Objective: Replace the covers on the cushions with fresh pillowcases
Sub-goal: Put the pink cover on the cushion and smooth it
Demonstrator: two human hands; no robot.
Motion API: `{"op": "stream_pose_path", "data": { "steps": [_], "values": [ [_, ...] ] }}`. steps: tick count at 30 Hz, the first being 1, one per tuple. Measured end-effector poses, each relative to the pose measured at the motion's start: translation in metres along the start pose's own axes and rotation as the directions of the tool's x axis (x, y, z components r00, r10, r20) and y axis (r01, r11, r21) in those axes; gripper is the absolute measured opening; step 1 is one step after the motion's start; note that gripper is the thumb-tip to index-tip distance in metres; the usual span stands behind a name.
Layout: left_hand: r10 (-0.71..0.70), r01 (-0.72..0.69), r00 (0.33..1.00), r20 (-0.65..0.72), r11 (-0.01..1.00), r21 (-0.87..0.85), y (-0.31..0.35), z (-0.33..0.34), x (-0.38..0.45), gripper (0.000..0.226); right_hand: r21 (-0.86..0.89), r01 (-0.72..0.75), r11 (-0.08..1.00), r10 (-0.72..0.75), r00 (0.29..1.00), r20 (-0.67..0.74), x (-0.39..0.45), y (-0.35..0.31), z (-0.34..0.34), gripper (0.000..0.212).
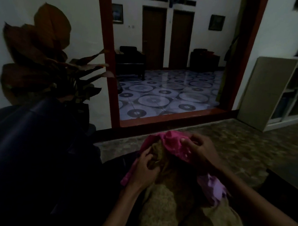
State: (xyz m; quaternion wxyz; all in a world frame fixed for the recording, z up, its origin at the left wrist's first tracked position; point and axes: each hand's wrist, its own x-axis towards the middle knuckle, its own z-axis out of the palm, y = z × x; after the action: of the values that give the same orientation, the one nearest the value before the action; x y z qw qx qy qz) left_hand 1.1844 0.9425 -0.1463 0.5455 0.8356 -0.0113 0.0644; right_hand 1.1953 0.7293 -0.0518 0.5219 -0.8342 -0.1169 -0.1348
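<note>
**Pink cover bunched at the cushion's far end, both hands at its mouth**

Nearest the camera lies the cushion point(162, 207), a tan, nubbly mass resting across the person's lap and running away from the viewer; its near end is bare, its far end is wrapped in the pink pillowcase point(170, 142). At the left of that far end the left hand point(145, 169) has its fingers curled into the gathered cloth where pink meets tan, pinching the edge of the opening; held so, it probably steadies the cushion and keeps the mouth of the cover from slipping. To the right, the right hand point(200, 151) grips the bunched pink fabric with fingers bent over it and thumb beneath, likely to hold the opening stretched across the cushion's corner; whether the cover is going on or coming off I cannot tell from this one view. Loose pink cloth trails down the right side of the cushion, paler where the light catches it, which suggests most of the cover is not yet seated. Outward from the hands, a dark sofa arm point(42, 140) rises at the near left, with a large-leaved plant point(43, 52) behind it against the wall; beyond, a red-framed doorway point(108, 57) opens onto a patterned tile floor point(163, 92); a pale cabinet point(287, 94) stands at the far right; the room is dim, so fine details of the grip are uncertain.
</note>
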Motion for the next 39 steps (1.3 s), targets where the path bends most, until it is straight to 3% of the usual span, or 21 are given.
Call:
{"op": "stream_pose_path", "data": {
  "steps": [2,4,5,6,8,10,11,16,19,22,25,28,32,36,39],
  "values": [
    [0.030,-0.029,0.998,0.056,0.999,-0.027,0.009,0.004,-0.004,0.067,0.042,-0.049,0.998,0.044,0.992,0.117,0.004,-0.014,-0.005,0.048],
    [0.091,-0.089,0.990,0.104,0.996,-0.024,0.022,0.007,-0.010,0.044,-0.194,0.016,0.981,0.035,0.967,0.254,0.010,-0.023,-0.006,0.090],
    [0.119,-0.120,0.987,0.110,0.993,0.001,0.028,0.008,-0.012,0.029,-0.365,0.099,0.926,0.018,0.952,0.305,0.012,-0.022,-0.004,0.101],
    [0.163,-0.166,0.981,0.106,0.986,0.021,0.035,0.010,-0.015,0.016,-0.517,0.172,0.838,0.012,0.942,0.334,0.014,-0.019,-0.003,0.099],
    [0.218,-0.221,0.973,0.072,0.975,0.035,0.049,0.010,-0.019,0.008,-0.634,0.198,0.748,0.015,0.949,0.314,0.016,-0.019,-0.005,0.061],
    [0.242,-0.244,0.969,0.044,0.969,0.032,0.056,0.012,-0.020,0.024,-0.535,0.125,0.836,-0.013,0.978,0.209,0.014,-0.026,-0.016,0.023],
    [0.261,-0.262,0.965,0.035,0.965,0.033,0.059,0.013,-0.020,0.030,-0.434,0.063,0.899,0.008,0.987,0.161,0.012,-0.031,-0.024,0.016],
    [0.334,-0.336,0.942,0.039,0.938,0.083,0.075,0.022,-0.017,0.021,-0.072,-0.153,0.986,0.155,0.987,0.030,0.013,-0.044,-0.057,0.019],
    [0.348,-0.351,0.936,0.051,0.921,0.171,0.083,0.030,-0.019,0.019,0.134,-0.232,0.963,0.236,0.972,-0.014,0.015,-0.046,-0.061,0.019],
    [0.318,-0.340,0.940,0.125,0.907,0.247,0.093,0.038,-0.025,0.036,0.285,-0.306,0.908,0.305,0.951,0.047,0.016,-0.050,-0.060,0.026],
    [0.316,-0.365,0.929,0.193,0.873,0.323,0.105,0.045,-0.032,0.054,0.313,-0.350,0.883,0.323,0.937,0.136,0.013,-0.055,-0.062,0.030],
    [0.326,-0.366,0.931,0.166,0.851,0.377,0.111,0.047,-0.030,0.063,0.436,-0.405,0.804,0.322,0.912,0.253,0.001,-0.057,-0.070,0.032],
    [0.418,-0.405,0.908,0.039,0.849,0.338,0.119,0.051,-0.035,0.048,0.432,-0.412,0.802,0.305,0.905,0.297,-0.010,-0.048,-0.075,0.031],
    [0.323,-0.294,0.933,-0.159,0.938,0.184,0.133,0.053,-0.030,0.030,0.427,-0.417,0.803,0.340,0.907,0.248,-0.023,-0.046,-0.076,0.027],
    [0.241,-0.215,0.956,-0.165,0.963,0.163,0.147,0.048,-0.013,0.027,0.392,-0.383,0.837,0.332,0.923,0.193,-0.027,-0.057,-0.074,0.027]
  ]
}}
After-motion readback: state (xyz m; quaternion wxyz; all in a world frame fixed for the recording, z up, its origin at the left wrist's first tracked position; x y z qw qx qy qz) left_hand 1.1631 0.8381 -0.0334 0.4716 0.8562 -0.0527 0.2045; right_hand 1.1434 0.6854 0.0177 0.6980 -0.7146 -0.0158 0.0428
